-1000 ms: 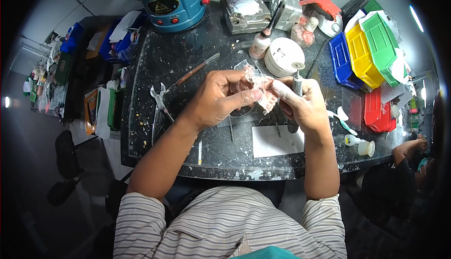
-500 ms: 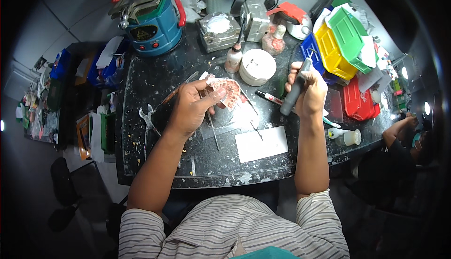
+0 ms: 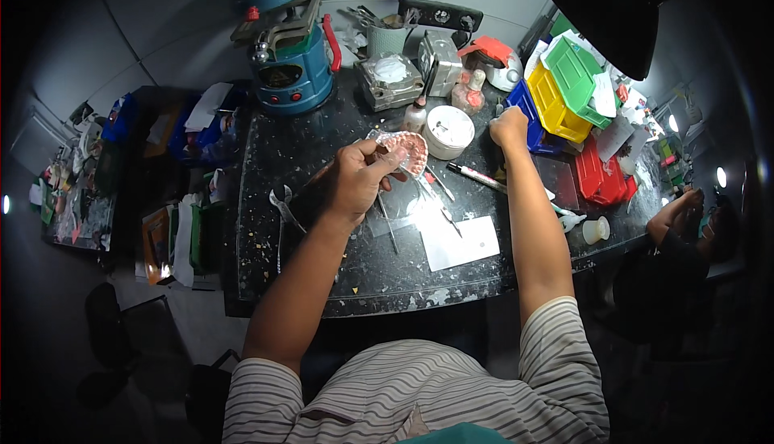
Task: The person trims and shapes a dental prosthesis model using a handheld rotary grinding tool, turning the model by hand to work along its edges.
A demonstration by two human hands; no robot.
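Observation:
My left hand (image 3: 359,178) pinches a dental cast (image 3: 413,152) with pink on it along the tooth arch, holding it above the middle of the dark workbench. Out to the right, my right hand (image 3: 509,127) is closed at the front of a blue bin (image 3: 535,122); what its fingers hold, if anything, is hidden. Between the two hands stand a round white tub (image 3: 450,131) and a small bottle with a dark nozzle (image 3: 414,115). Under the cast lie thin metal tools (image 3: 389,225) and a white paper sheet (image 3: 461,244).
A blue machine with a red lever (image 3: 295,80) stands at the back left, beside metal flasks (image 3: 389,81). Yellow (image 3: 556,104), green and red bins fill the right side. A black lamp shade (image 3: 609,17) hangs above them. A wrench (image 3: 284,206) lies left; another person sits far right.
My right hand has moved forward to the blue bin, and the grey handpiece it held is out of sight. The view has shifted, bringing in the lamp. My left hand still holds the cast.

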